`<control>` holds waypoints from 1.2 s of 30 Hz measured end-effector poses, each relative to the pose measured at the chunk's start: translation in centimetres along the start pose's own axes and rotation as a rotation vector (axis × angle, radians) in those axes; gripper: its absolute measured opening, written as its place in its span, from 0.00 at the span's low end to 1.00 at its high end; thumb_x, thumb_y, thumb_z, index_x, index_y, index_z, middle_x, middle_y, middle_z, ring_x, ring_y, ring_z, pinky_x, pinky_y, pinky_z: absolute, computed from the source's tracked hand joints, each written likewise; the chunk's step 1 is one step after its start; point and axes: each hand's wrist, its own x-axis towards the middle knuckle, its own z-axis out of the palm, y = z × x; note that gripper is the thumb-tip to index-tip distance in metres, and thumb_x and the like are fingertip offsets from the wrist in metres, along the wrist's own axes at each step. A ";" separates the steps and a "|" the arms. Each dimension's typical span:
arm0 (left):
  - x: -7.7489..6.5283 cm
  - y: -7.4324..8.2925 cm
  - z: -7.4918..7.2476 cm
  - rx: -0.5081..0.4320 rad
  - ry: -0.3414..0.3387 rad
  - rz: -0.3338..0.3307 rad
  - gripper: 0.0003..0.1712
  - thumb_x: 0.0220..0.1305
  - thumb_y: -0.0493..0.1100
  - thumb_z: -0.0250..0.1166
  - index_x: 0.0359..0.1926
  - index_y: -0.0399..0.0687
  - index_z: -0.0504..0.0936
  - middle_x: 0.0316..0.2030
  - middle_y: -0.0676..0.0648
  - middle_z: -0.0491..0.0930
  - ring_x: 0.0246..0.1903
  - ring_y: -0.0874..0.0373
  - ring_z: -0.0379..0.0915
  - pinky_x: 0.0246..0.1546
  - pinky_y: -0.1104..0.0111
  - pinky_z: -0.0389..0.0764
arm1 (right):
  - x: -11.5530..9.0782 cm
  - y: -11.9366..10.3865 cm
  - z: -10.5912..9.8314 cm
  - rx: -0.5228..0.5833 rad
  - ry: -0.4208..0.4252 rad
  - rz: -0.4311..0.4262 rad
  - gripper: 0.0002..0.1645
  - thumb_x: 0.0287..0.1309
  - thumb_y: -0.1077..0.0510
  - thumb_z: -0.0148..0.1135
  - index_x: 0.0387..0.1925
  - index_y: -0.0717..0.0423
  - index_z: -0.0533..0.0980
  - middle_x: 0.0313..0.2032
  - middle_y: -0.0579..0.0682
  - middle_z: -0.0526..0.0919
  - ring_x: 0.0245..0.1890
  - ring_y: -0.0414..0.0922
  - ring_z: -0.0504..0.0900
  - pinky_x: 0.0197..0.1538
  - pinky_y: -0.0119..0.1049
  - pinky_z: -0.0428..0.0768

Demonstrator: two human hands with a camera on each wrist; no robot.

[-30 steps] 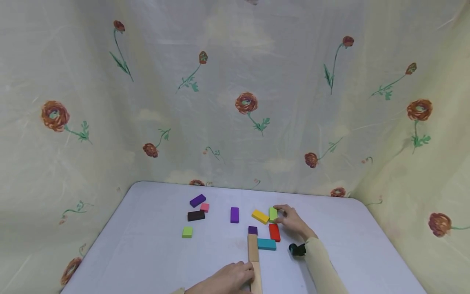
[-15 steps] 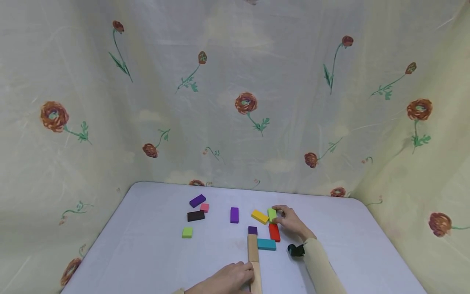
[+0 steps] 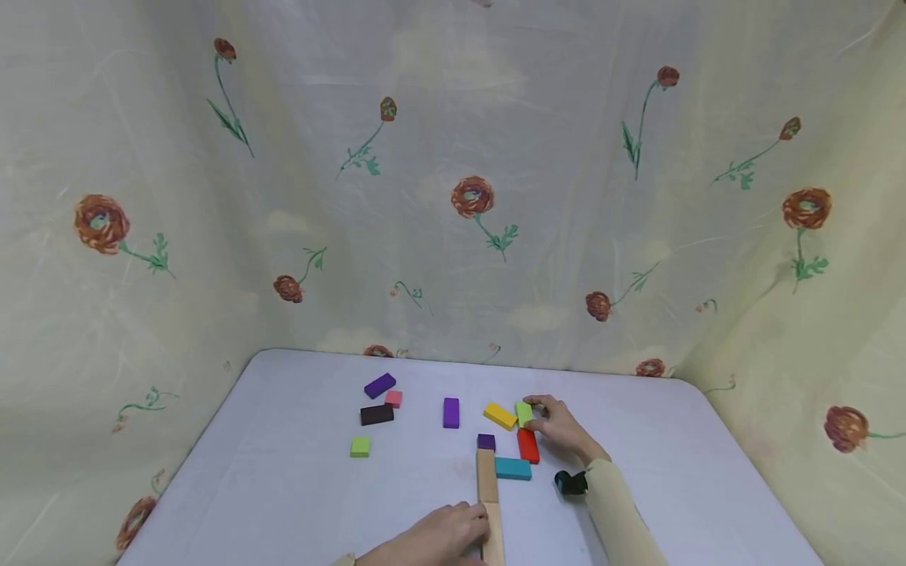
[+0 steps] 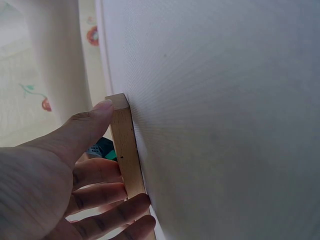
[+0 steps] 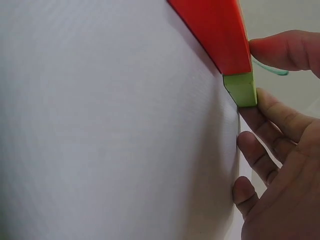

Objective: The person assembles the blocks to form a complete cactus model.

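Observation:
My left hand (image 3: 442,538) holds a plain wooden block (image 3: 493,534) at the near end of a row. In the left wrist view, its thumb rests at one end of that wooden block (image 4: 126,145) and the fingers lie along the side. A second wooden block (image 3: 487,476) continues the row, with a dark purple block (image 3: 486,442) at its far end. My right hand (image 3: 564,428) pinches a light green block (image 3: 523,414) between thumb and finger. That green block (image 5: 241,89) touches the end of a red block (image 5: 220,35) in the right wrist view.
A teal block (image 3: 513,468) lies right of the row, and a yellow block (image 3: 500,416) beside the green one. Further left are a purple block (image 3: 451,413), a black block (image 3: 377,414), a pink block (image 3: 393,399), another purple block (image 3: 380,385) and a green block (image 3: 360,446). Floral cloth surrounds the table.
The right hand has shifted the light green block slightly left, against the end of the red block. The left hand has stayed on the wooden block.

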 end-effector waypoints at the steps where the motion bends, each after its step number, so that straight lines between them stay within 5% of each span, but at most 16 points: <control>1: 0.0 0.0 0.0 -0.001 0.000 0.001 0.25 0.60 0.58 0.65 0.53 0.51 0.79 0.40 0.59 0.77 0.31 0.72 0.65 0.39 0.81 0.74 | 0.0 0.0 0.0 0.001 0.000 0.004 0.31 0.56 0.55 0.62 0.63 0.49 0.70 0.64 0.57 0.68 0.60 0.56 0.66 0.63 0.61 0.65; 25: 0.2 -0.2 0.0 0.003 -0.025 0.000 0.26 0.60 0.59 0.64 0.54 0.51 0.79 0.41 0.59 0.77 0.31 0.71 0.66 0.38 0.81 0.74 | -0.5 0.2 0.1 0.018 0.019 0.002 0.35 0.55 0.53 0.63 0.65 0.49 0.66 0.65 0.56 0.67 0.61 0.56 0.66 0.62 0.61 0.66; 36: 0.0 -0.1 0.0 -0.008 -0.008 0.006 0.25 0.60 0.59 0.65 0.53 0.51 0.79 0.40 0.60 0.76 0.30 0.72 0.65 0.38 0.81 0.73 | -1.3 0.5 -0.9 0.218 0.044 0.019 0.30 0.64 0.52 0.57 0.65 0.54 0.66 0.64 0.56 0.70 0.60 0.55 0.68 0.63 0.56 0.67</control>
